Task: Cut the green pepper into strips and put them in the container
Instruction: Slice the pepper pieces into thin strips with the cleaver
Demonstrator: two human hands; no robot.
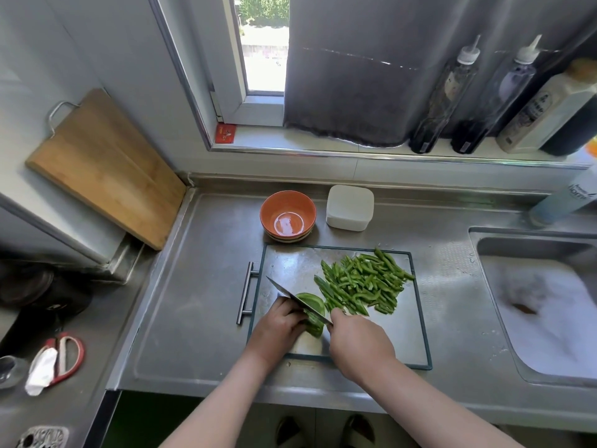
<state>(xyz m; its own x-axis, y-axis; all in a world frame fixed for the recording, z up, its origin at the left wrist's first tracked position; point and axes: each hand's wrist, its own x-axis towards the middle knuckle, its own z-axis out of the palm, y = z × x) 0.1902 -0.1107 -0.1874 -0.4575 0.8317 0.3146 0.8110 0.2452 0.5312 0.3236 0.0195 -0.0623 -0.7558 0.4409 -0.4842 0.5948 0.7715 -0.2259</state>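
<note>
A steel cutting board [416, 337] with a dark rim lies on the counter. A flat piece of green pepper [312, 308] rests on its near left part, and my left hand [277, 324] holds it down with curled fingers. My right hand [358, 344] grips the handle of a knife [290, 295], whose blade lies across the pepper piece. A heap of several green pepper strips [361, 281] covers the board's right half. Behind the board stand an orange bowl [287, 215] and a white square container [350, 206], both without strips in them.
A sink [542, 305] with foamy water lies to the right. A wooden board [103, 166] leans on the left wall. Red scissors [64, 354] lie at the lower left. Bottles [442, 101] line the window sill. A handle [246, 295] juts from the cutting board's left edge.
</note>
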